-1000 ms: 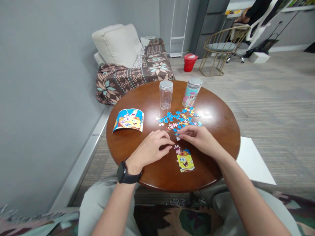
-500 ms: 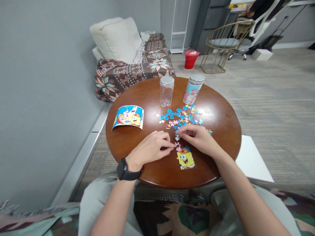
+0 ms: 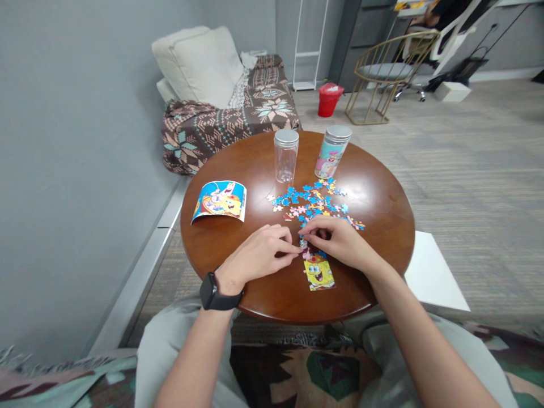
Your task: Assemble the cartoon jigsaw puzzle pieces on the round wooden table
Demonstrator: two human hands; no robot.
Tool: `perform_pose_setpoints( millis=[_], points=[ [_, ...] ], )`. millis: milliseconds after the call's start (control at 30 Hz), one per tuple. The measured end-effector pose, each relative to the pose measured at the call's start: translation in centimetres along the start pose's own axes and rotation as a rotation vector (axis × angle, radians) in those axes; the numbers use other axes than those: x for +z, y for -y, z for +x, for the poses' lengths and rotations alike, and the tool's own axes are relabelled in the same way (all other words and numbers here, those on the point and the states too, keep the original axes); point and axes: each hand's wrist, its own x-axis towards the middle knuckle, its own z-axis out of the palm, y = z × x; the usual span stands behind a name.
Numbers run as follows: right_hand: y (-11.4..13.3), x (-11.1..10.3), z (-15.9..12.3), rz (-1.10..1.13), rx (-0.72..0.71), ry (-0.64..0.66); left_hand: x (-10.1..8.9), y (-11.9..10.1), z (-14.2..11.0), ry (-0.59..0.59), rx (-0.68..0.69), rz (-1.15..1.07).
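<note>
A small joined section of jigsaw puzzle (image 3: 319, 273), showing a yellow cartoon face, lies on the round table near its front edge. My left hand (image 3: 266, 255) is curled, its index fingertip pressing on a pinkish puzzle piece (image 3: 306, 254) at the section's upper left corner. Just above that, my right hand (image 3: 334, 241) pinches a small light puzzle piece (image 3: 303, 243), partly hidden by the fingers. Beyond the right hand, many loose puzzle pieces (image 3: 293, 196) are spread out, mostly blue with some pink and yellow.
At the left of the brown table (image 3: 263, 300) stands a curved picture sheet (image 3: 221, 201). A clear lidded jar (image 3: 286, 157) and a printed lidded jar (image 3: 332, 153) are at the back. Behind are a covered sofa (image 3: 238, 122), a red bin (image 3: 329, 102) and a seated person.
My right hand has drawn slightly left and nearer, bringing its piece down close to the pinkish one. My left hand keeps its place at the joined section. The whole view has shifted slightly.
</note>
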Motion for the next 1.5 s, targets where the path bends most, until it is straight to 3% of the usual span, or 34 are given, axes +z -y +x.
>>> perform_pose_setpoints(
  millis=[567,733,967,1067,1267,1500],
  points=[
    [-0.5,0.4,0.0,-0.042,-0.035,-0.015,0.0,0.0,0.0,-0.005,0.003,-0.003],
    [-0.5,0.6,-0.2,-0.019,-0.031,-0.207,-0.1,-0.2,0.1,-0.006,-0.029,-0.034],
    [-0.6,0.3,-0.6,-0.207,-0.048,-0.501,0.0,-0.3,0.2,-0.053,-0.055,0.015],
    [-0.6,0.3,-0.7,-0.268,-0.062,-0.483,0.0,-0.3,0.3,-0.116,-0.091,0.064],
    [-0.9,0.9,-0.7,-0.338,-0.073,-0.409,0.0,0.4,0.3,-0.315,-0.380,0.096],
    [-1.0,1.0,-0.7,-0.365,-0.019,-0.482,0.2,0.7,0.3,-0.401,-0.438,0.023]
  ],
)
